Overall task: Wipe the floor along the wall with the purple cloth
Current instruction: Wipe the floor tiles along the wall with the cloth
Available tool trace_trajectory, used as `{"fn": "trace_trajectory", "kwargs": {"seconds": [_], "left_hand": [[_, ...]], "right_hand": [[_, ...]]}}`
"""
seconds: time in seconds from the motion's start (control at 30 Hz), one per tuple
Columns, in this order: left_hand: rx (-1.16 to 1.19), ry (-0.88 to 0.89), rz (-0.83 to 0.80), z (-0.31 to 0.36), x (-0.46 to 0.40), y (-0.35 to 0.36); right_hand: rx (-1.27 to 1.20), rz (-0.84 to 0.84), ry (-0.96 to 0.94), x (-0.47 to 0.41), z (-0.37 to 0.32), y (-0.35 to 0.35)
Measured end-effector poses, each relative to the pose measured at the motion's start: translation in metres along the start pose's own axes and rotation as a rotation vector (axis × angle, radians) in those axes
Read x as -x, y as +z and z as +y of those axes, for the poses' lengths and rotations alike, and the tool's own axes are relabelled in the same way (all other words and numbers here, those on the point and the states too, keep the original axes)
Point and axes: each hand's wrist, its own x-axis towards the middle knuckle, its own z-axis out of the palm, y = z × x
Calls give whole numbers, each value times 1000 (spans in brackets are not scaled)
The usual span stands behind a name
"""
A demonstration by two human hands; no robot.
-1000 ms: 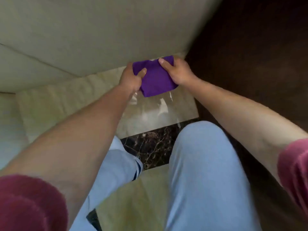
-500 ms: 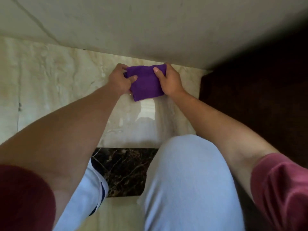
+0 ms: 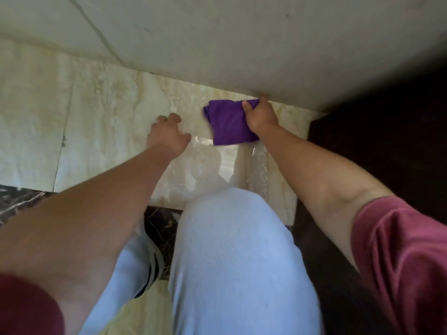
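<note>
I am kneeling over a glossy cream marble floor (image 3: 101, 131), and my right hand (image 3: 262, 116) is pressing a folded purple cloth (image 3: 228, 123) down on it, right at the foot of the pale plaster wall (image 3: 217, 39); my thumb is lying over the cloth's top edge and my fingers are curling behind it, touching the wall. My left hand (image 3: 168, 136) is hovering just beside the cloth, apart from it, its grip loosely spread and holding nothing. My light grey trouser knee (image 3: 232, 250) is hiding the floor nearest me, and the dark area (image 3: 391, 146) on the right is too shadowed to make out.
</note>
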Motion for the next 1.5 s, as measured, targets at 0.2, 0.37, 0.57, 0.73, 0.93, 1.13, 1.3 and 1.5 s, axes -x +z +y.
{"fn": "trace_trajectory", "kwargs": {"seconds": [0.2, 0.37, 0.57, 0.73, 0.93, 1.13, 1.3, 1.5], "left_hand": [[-323, 103, -194, -60, 24, 17], [-411, 170, -256, -77, 19, 13], [-434, 150, -284, -74, 24, 17], [-368, 151, -268, -78, 25, 19], [-346, 210, -169, -94, 24, 28], [-347, 243, -196, -101, 22, 22], [-365, 238, -196, -101, 22, 19], [-369, 250, -149, -103, 22, 26]], "right_hand": [[487, 262, -725, 70, 1, 30], [637, 87, -610, 51, 34, 30], [538, 284, -382, 29, 84, -26], [444, 268, -163, 31, 96, -22], [282, 444, 74, 32, 36, 32], [357, 294, -260, 61, -78, 110], [465, 120, -541, 66, -101, 114], [535, 290, -263, 47, 25, 22]]}}
